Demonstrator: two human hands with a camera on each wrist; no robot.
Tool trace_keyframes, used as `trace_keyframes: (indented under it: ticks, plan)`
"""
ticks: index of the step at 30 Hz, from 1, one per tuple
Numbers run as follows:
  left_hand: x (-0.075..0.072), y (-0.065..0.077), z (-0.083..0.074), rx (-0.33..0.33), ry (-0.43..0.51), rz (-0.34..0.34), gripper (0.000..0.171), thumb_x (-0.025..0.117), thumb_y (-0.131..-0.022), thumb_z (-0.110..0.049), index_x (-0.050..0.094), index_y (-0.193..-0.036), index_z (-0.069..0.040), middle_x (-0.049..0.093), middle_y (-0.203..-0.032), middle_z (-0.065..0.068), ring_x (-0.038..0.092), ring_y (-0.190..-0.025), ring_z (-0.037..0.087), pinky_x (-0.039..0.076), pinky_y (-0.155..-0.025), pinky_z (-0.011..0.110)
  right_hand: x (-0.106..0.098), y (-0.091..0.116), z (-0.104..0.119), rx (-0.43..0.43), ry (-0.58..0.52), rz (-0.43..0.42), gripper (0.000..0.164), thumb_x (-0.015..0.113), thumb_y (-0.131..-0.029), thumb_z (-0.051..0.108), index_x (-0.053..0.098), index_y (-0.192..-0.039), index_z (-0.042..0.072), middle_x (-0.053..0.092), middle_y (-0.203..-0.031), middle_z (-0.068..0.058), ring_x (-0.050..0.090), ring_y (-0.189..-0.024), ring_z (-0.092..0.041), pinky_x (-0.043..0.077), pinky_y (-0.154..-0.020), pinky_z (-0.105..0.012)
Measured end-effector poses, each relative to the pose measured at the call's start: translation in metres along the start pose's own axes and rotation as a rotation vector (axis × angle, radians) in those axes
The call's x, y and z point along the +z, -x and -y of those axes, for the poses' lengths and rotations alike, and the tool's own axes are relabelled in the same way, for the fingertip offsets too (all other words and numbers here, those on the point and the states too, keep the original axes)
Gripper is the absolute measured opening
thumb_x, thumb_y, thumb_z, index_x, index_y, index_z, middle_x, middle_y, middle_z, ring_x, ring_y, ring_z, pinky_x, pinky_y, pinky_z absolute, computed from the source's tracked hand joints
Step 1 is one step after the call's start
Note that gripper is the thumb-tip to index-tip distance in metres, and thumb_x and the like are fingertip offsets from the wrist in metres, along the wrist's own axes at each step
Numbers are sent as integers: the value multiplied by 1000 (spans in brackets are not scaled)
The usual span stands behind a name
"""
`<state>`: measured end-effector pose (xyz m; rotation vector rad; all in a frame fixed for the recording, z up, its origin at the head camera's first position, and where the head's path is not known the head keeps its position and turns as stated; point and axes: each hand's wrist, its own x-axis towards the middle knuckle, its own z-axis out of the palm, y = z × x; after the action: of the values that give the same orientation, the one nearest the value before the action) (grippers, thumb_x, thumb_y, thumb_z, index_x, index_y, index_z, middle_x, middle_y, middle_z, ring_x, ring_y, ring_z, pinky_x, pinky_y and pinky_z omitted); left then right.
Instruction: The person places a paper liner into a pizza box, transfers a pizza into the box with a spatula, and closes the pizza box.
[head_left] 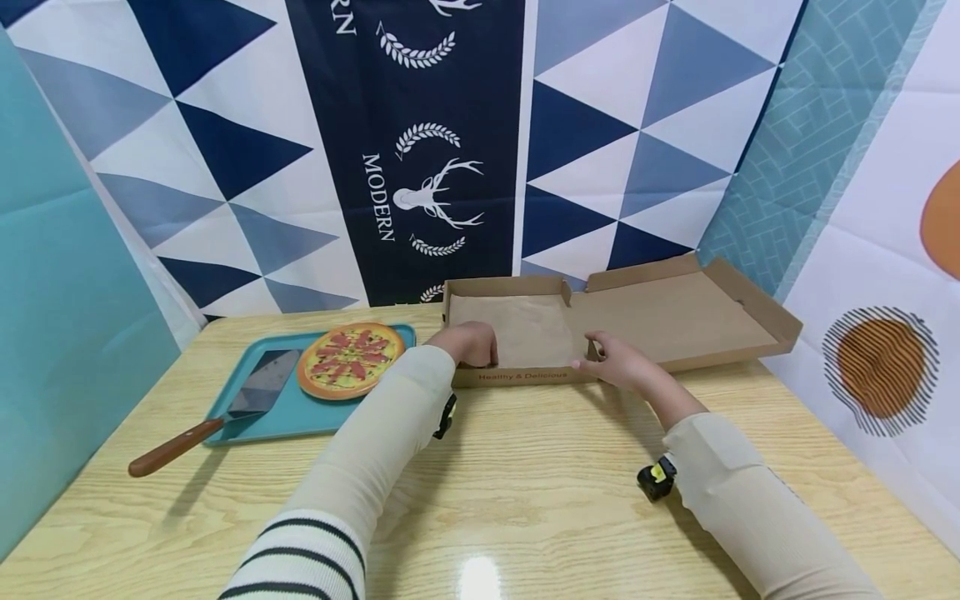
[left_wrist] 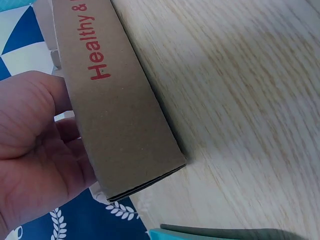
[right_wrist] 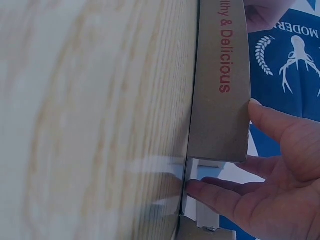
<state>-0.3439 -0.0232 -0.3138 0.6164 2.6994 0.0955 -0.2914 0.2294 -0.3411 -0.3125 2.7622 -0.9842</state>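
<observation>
Patterned cloth [head_left: 457,167] hangs behind a pale wooden table [head_left: 540,492], on which a pizza box [head_left: 525,379] sits open at the centre of the head view, its lid [head_left: 667,321] spread to the right. The left hand [head_left: 472,343] dips over the front wall, fingers curled inside; I can't tell whether they hold anything. The right hand [head_left: 618,362] has thumb and fingers apart around the front right corner, thumb touching the wall's top edge. The right wrist view reveals those lower fingers, while only the head view shows the pizza [head_left: 351,360] on a blue tray [head_left: 315,419], left of centre. A narrow gap parts tray and box; bare wood stretches between the forearms, lower middle.
</observation>
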Motion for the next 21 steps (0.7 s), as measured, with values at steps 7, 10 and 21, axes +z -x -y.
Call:
trace_keyframes:
  ticks: [7, 10, 21]
  plan:
    - [1, -2, 0, -10, 2, -11, 27, 50, -99, -9, 74, -111, -16, 64, -119, 1, 53, -99, 15, 44, -90, 27, -1, 0, -1, -5, 20, -5, 73, 57, -100, 30, 21, -149, -9, 30, -143, -42, 30, -132, -55, 31, -104, -62]
    - [2, -4, 1, -3, -12, -22, 25, 52, -98, -9, 74, -108, -15, 65, -114, 1, 52, -96, 15, 43, -86, 26, -1, -1, -1, -2, 16, -4, 72, 57, -100, 29, 20, -149, -9, 29, -143, -41, 30, -132, -54, 31, -104, -62]
    - [3, -3, 2, 28, 1, -116, 15, 61, -95, -13, 75, -102, -10, 67, -103, 3, 56, -93, 17, 48, -84, 27, -2, -1, 0, -6, -3, 9, 72, 56, -100, 28, 19, -149, -10, 28, -144, -42, 28, -133, -54, 31, -105, -61]
